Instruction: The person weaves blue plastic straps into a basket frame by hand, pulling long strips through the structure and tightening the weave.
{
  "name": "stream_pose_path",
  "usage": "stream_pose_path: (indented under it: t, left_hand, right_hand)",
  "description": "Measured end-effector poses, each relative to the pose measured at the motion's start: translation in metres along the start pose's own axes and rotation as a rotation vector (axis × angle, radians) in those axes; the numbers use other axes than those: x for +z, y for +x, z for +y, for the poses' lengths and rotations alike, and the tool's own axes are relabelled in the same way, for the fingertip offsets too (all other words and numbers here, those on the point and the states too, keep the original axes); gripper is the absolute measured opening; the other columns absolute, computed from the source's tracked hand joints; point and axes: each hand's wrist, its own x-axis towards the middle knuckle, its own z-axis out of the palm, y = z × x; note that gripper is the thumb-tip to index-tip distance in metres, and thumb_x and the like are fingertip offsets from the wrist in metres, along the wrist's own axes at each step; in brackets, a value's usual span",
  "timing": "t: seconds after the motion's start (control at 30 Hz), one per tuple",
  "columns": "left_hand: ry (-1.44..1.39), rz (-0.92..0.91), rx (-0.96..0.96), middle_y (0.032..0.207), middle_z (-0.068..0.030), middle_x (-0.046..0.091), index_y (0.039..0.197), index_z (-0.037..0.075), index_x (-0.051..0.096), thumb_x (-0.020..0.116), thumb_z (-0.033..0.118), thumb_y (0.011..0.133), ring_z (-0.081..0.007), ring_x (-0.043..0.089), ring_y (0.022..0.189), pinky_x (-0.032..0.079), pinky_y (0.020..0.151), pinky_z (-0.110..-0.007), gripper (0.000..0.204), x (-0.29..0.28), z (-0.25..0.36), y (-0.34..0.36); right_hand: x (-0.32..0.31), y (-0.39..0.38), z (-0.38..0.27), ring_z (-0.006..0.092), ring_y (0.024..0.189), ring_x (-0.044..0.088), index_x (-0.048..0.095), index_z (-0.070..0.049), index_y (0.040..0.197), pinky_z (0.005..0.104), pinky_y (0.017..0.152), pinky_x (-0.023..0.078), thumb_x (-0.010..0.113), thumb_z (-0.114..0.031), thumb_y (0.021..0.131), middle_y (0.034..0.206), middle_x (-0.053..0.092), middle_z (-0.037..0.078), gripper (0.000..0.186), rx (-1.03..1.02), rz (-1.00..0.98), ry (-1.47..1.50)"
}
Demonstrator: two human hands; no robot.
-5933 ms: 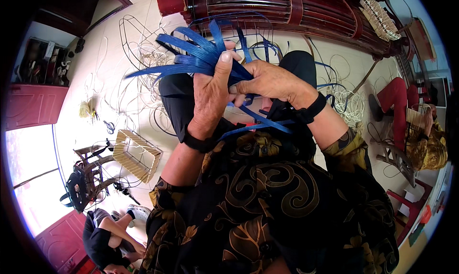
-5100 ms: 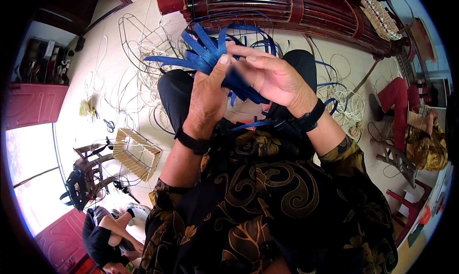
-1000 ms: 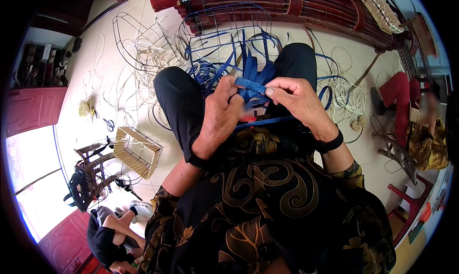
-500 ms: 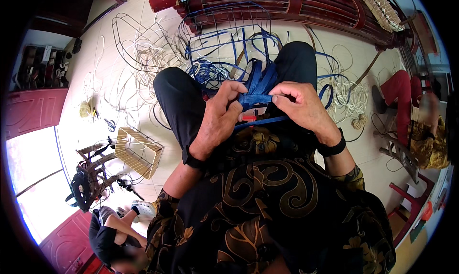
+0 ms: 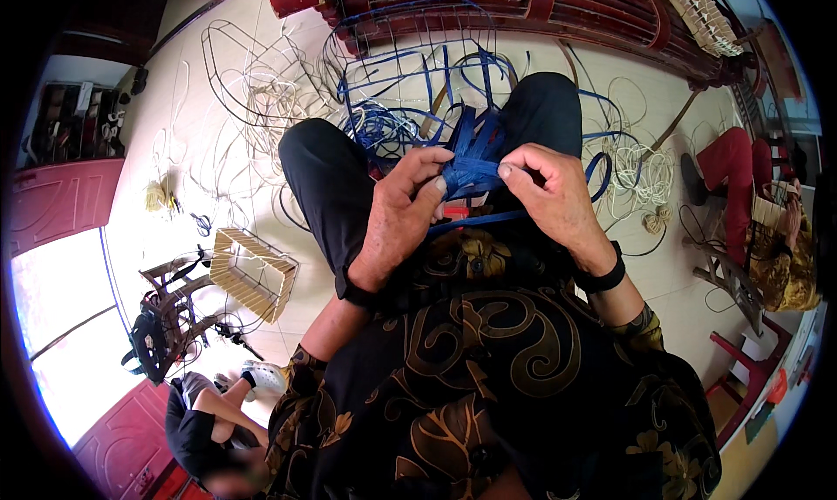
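Observation:
Between my knees sits a bunch of flat blue weaving strips (image 5: 475, 169), wrapped about a frame piece. My left hand (image 5: 404, 199) pinches the left side of the blue strips between thumb and fingers. On the right side, the thumb and fingertips of my right hand (image 5: 551, 190) close on the strips' edge. A small red thing (image 5: 457, 212) shows just below the strips; its kind is partly hidden. Beyond, a wire basket frame (image 5: 410, 73) partly bound in blue strip stands on the floor.
Tangled cream cord (image 5: 279, 108) lies on the floor at the left, with another cord coil (image 5: 641, 173) at the right. A striped rectangular basket frame (image 5: 253, 275) rests at lower left. A dark red wooden bench (image 5: 488, 12) spans the far side. Two people sit nearby.
The blue strips between my hands have spread and tilted, showing a wider crossing. My right hand has moved slightly to the right.

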Motion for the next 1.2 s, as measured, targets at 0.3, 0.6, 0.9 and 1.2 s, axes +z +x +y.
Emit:
stream_pose_path:
  t: [0.3,0.6,0.9,1.2]
  left_hand:
    - [-0.132,0.003,-0.052,0.08,-0.0031,0.059,0.105,0.003,0.046,0.051,-0.003,0.093,-0.0057,0.052,0.062,0.043,0.056,-0.02,0.014,-0.002,-0.002,0.004]
    - [-0.197,-0.124,-0.174,0.084,-0.008,0.06,0.109,0.0,0.046,0.042,-0.004,0.089,-0.0113,0.055,0.069,0.044,0.065,-0.024,0.022,-0.004,0.01,0.002]
    - [-0.184,-0.148,-0.05,0.081,-0.0038,0.062,0.109,-0.002,0.051,0.049,0.0,0.093,-0.0082,0.056,0.07,0.045,0.064,-0.023,0.016,-0.005,-0.001,-0.001]
    - [0.154,-0.151,0.02,0.069,-0.0001,0.056,0.089,0.0,0.059,0.056,0.009,0.097,-0.0042,0.052,0.06,0.042,0.054,-0.023,0.013,-0.003,0.007,0.004]
  right_hand:
    - [-0.001,0.006,0.011,0.0155,0.062,0.056,0.065,0.003,0.085,0.0291,0.057,0.043,0.065,-0.01,0.087,0.073,0.062,0.01,0.013,0.015,-0.139,0.026]
    - [0.005,0.013,0.017,0.0158,0.063,0.056,0.065,0.002,0.087,0.0302,0.059,0.044,0.065,-0.01,0.087,0.074,0.062,0.01,0.012,0.017,-0.214,0.046]
    - [0.017,0.004,0.023,0.0097,0.062,0.055,0.066,0.001,0.087,0.0278,0.057,0.044,0.066,-0.012,0.09,0.069,0.062,0.009,0.013,0.106,-0.165,0.172]
    - [-0.001,0.008,-0.007,0.0233,0.085,0.062,0.067,-0.001,0.093,0.0333,0.074,0.049,0.069,-0.018,0.086,0.092,0.065,0.011,0.018,-0.259,-0.04,-0.277]
